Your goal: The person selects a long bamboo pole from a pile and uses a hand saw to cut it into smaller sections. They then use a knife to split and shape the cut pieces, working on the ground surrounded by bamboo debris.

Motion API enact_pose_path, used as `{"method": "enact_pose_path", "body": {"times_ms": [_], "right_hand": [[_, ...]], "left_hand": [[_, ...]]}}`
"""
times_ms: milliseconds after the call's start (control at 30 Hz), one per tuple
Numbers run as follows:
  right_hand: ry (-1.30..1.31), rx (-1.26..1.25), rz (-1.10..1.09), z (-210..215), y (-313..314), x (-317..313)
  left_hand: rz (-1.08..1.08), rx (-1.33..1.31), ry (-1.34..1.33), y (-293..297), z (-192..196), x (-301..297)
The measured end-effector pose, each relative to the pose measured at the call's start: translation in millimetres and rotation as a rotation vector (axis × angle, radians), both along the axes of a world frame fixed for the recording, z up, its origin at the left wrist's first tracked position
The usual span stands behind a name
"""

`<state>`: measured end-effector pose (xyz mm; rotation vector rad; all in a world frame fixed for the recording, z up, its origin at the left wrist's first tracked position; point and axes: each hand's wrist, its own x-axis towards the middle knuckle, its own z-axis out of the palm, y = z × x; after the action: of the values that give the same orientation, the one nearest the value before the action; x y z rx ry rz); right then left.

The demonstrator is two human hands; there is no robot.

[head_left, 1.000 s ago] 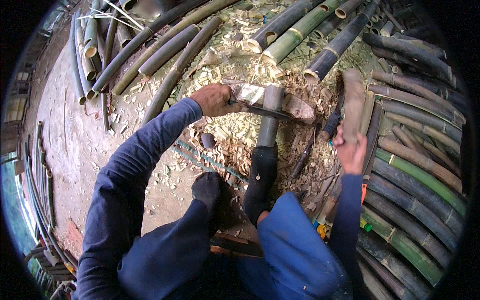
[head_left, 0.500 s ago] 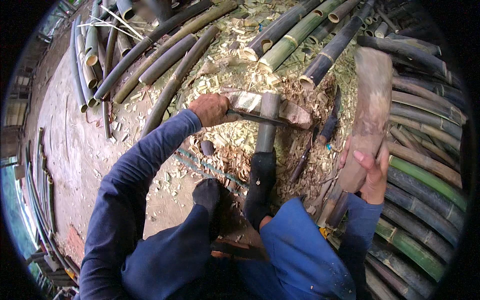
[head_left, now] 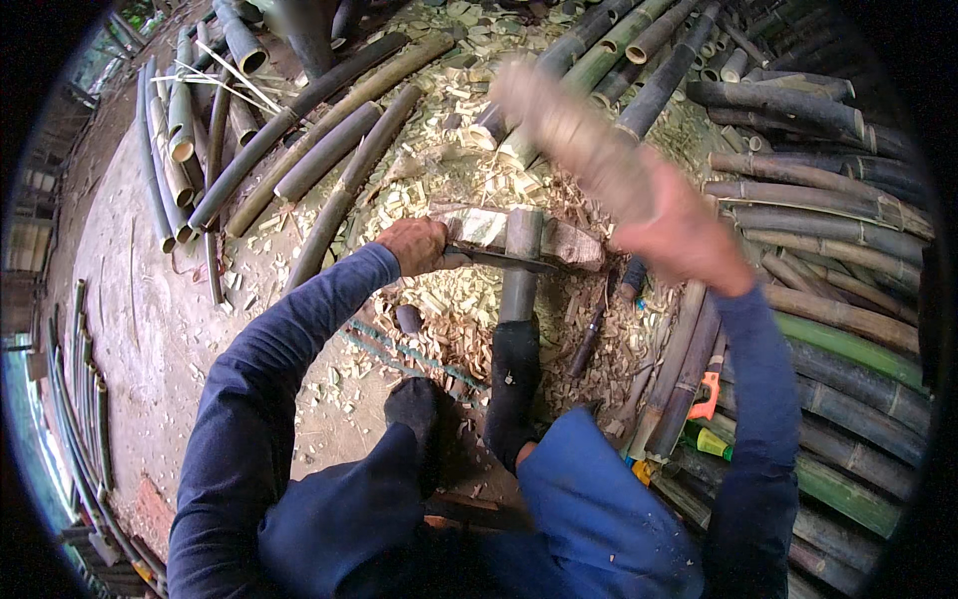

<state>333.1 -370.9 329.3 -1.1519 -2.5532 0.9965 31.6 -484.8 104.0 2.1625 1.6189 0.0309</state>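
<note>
My left hand (head_left: 414,246) is closed round the handle of a knife (head_left: 504,263), whose dark blade lies across a short bamboo piece (head_left: 519,295). The bamboo's far end rests on a reddish wooden block (head_left: 479,226); its near end meets my black-socked foot (head_left: 513,384). Blurred by motion, my right hand (head_left: 689,228) grips a thick wooden club (head_left: 569,125), raised and slanting toward the far left, above the block.
Wood chips (head_left: 439,309) litter the ground around the block. Another knife (head_left: 591,334) lies right of the bamboo piece. Stacked bamboo poles (head_left: 838,344) fill the right side, near an orange-handled tool (head_left: 707,394). More poles (head_left: 334,210) lie at the far left.
My right hand has swung the club leftward and away from me, from upright at the right to a slant over the block. My left hand keeps the knife on the bamboo.
</note>
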Motion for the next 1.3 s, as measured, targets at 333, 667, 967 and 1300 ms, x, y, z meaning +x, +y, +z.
{"method": "enact_pose_path", "body": {"times_ms": [333,667,967,1300], "right_hand": [[-0.282,0.031,-0.021,-160,-24,21],[0.87,-0.236,-0.36,-93,-45,3],[0.348,-0.111,-0.111,-23,-23,7],[-0.177,-0.228,-0.276,-129,-81,18]], "left_hand": [[0.0,0.019,-0.18,9,-26,2],[0.001,-0.059,-0.101,3,-18,-9],[-0.103,-0.246,-0.167,10,-46,-19],[-0.085,-0.346,-0.267,7,-27,-8]]}}
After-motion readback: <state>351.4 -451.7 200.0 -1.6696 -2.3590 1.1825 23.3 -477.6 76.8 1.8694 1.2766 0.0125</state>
